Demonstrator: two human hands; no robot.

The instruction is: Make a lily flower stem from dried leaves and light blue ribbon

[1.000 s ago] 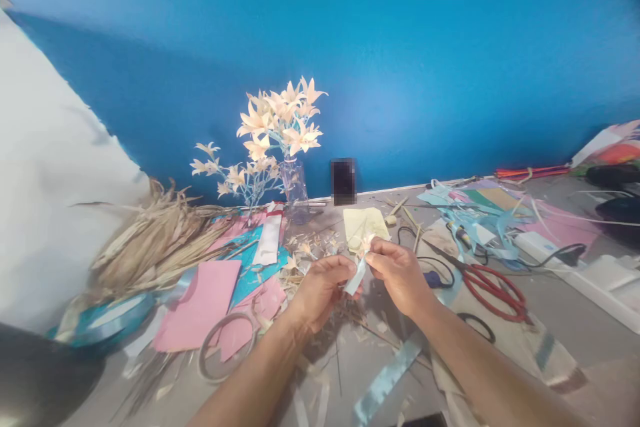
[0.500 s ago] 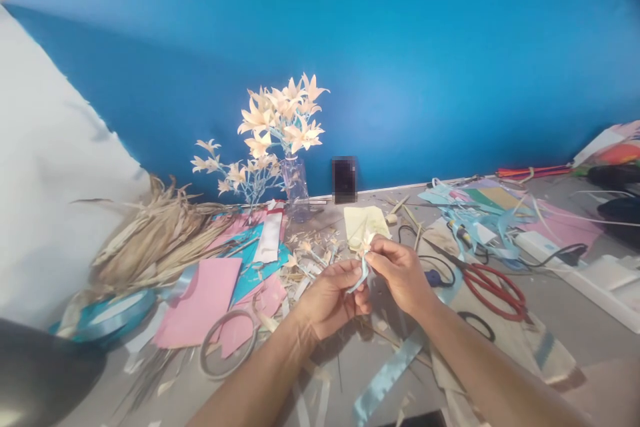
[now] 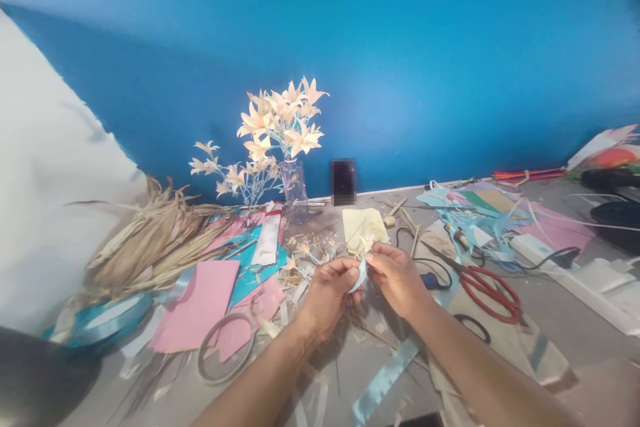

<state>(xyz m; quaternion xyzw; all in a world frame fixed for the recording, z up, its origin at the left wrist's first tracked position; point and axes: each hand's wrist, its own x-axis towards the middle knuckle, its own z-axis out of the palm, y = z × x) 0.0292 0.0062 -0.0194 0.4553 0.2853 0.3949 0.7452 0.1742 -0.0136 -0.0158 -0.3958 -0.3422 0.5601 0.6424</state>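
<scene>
From where I stand, the two hands meet above the middle of the grey work surface (image 3: pixel 346 405), close together without clasping, joined by what they hold. The left hand (image 3: pixel 324 297) has the lower part of a pale-blue ribbon strip (image 3: pixel 361 275) between thumb and fingers; the right hand (image 3: pixel 397 280) pinches a small cream flower (image 3: pixel 369 241) just under its petals. Whether those fingertips also catch the ribbon's upper end, I can't tell. Flower and ribbon make a slanting line, petals uppermost and pointing toward the back edge, the tail dropping toward the left palm. So the right hand is nearer the bloom, the left nearer the tail.

Behind lies a yellow paper sheet (image 3: pixel 354 223), short of the back edge along the blue wall (image 3: pixel 425 67). Pink paper (image 3: pixel 195 307) crowds the left side, red-handled scissors (image 3: pixel 493 293) the right. The freest room is the air above; between the forearms lie scraps and a loose satin strip (image 3: pixel 384 380).
</scene>
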